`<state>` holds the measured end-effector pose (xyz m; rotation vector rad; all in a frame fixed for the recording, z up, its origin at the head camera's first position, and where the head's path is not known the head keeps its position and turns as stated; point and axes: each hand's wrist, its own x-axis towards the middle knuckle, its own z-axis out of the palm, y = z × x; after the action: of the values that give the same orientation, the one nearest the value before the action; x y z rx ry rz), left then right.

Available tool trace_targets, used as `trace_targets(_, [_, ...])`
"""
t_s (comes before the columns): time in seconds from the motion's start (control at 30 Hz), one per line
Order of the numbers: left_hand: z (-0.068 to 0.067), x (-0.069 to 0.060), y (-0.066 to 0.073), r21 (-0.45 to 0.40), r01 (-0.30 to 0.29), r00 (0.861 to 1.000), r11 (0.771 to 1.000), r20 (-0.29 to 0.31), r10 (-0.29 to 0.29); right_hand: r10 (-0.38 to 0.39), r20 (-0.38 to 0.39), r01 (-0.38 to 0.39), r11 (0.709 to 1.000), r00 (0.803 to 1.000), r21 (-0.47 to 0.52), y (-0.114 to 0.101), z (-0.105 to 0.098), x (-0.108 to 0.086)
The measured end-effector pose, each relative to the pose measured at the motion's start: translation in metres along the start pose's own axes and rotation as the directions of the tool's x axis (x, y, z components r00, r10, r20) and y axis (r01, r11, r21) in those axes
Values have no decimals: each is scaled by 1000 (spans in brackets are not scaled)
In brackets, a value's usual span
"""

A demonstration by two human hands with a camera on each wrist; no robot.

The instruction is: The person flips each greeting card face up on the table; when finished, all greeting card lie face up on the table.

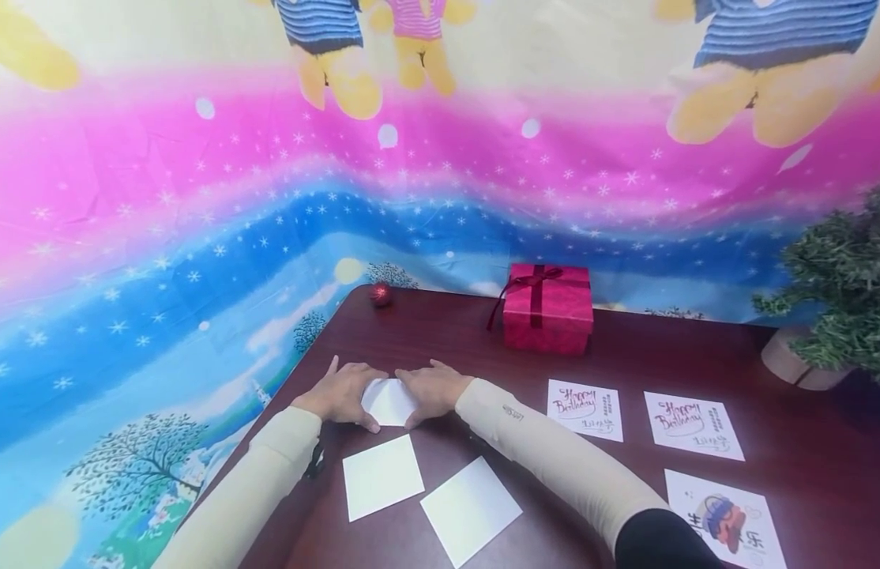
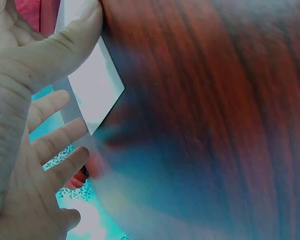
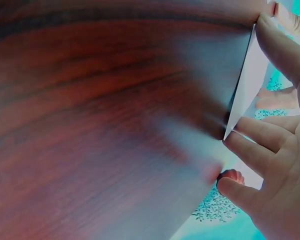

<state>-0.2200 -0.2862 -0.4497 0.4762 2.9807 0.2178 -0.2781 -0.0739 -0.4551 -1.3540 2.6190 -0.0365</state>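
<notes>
A blank white card [image 1: 389,403] is held between both hands at the left part of the table. My left hand [image 1: 345,395] grips its left side, thumb at the near edge and fingers toward the far edge. On the opposite side my right hand [image 1: 431,390] holds it the same way. In the left wrist view the thumb lies over the white card [image 2: 96,82], with the other fingers spread. The right wrist view shows the white card [image 3: 247,82] between thumb and fingertips. Two more blank cards, one left [image 1: 383,477] and one right [image 1: 471,510], lie nearer me.
Two Happy Birthday cards [image 1: 585,410] [image 1: 694,425] and a card with a red-and-blue drawing [image 1: 726,518] lie at right. A red ribboned gift box [image 1: 547,316], a red ball [image 1: 381,295] and a small potted tree [image 1: 848,292] stand along the back of the table [image 1: 454,332].
</notes>
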Motion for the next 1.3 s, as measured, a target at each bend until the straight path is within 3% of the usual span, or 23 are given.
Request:
trace_targets(0.23, [-1,7,7,-85,-11,999,996,42,15,-1,5,1,1000,1000,-30,4,1,-5])
trace_targets(0.37, [1,10,10,-122,-48,998,991,42,54,12,5,-11,1000,1000,-20,7,1,-8])
trace_targets(0.6, [1,16,16,-25,-153,988,988,18,154,25,0,-25,999,1000,-21,11,1,-16])
trace_targets(0.8, [1,22,26,-19,-140,990,990,8,141,24,-12,-25,999,1000,-26,19,-2,-23])
trace_targets(1.1, [-2,35,45,-74,-146,987,987,-77,140,50,-25,-51,999,998,-11,32,-14,-36])
trace_targets(1.3, [-8,55,66,-9,-215,971,977,-110,213,48,-74,-48,999,996,3,41,-23,-44])
